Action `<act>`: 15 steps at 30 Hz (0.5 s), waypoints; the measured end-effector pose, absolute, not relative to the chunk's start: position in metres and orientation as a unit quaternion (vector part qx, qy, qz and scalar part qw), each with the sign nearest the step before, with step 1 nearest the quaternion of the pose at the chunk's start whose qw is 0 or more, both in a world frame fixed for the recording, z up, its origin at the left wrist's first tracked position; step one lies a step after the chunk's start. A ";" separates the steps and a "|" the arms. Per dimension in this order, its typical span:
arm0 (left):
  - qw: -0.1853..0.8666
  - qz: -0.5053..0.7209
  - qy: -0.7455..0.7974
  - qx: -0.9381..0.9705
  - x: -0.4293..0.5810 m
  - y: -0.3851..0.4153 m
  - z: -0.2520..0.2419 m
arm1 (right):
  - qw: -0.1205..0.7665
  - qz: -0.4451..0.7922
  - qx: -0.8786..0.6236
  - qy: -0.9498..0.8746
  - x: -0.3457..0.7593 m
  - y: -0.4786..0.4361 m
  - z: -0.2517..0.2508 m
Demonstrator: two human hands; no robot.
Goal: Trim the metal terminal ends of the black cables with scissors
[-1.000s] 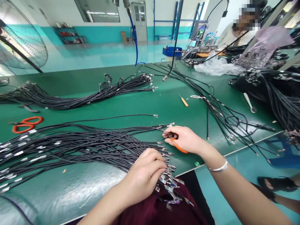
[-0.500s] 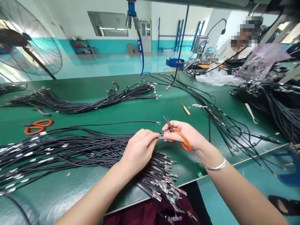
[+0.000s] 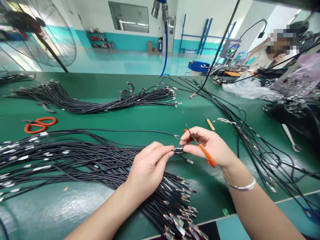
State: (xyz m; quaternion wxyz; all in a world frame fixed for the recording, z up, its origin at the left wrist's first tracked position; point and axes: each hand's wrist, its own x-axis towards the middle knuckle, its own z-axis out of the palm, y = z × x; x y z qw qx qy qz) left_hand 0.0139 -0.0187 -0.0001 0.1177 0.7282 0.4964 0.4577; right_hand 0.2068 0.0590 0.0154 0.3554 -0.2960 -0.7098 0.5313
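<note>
My left hand point(image 3: 150, 165) is closed, its thumb and forefinger pinching a black cable close to its end. The stripped or metal-tipped cable end point(image 3: 178, 150) sticks out to the right of those fingertips. My right hand point(image 3: 208, 146) keeps a pair of orange-handled scissors point(image 3: 207, 155) in its palm, blades pointing up and left. Its thumb tip meets the cable end; whether the fingers grip it is hard to see. Below my left hand lies a thick bundle of black cables point(image 3: 100, 156) with metal terminals point(image 3: 178, 223) at the near right end.
A second pair of orange scissors point(image 3: 40, 125) lies at left. Another cable bundle point(image 3: 100, 105) stretches behind. A wooden-handled awl point(image 3: 210, 124), a white-handled brush point(image 3: 291, 137) and loose cables point(image 3: 235, 123) lie rightward. A black cord point(image 3: 212, 63) hangs down. A co-worker point(image 3: 277, 50) sits at far right.
The view has shifted, moving the scene. My hands have drawn slightly apart, showing more of the cable end between them. The scissors have tilted in my right hand.
</note>
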 end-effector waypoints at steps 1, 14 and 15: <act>0.127 0.455 0.500 0.726 0.014 -0.019 0.001 | 0.355 0.518 -0.293 -0.721 0.207 0.058 0.013; 0.394 0.474 0.523 0.589 0.015 -0.018 0.013 | 0.367 0.652 -0.315 -0.583 0.192 0.047 0.009; 0.412 0.474 0.519 0.580 0.014 -0.018 0.013 | 0.371 0.660 -0.310 -0.575 0.192 0.046 0.008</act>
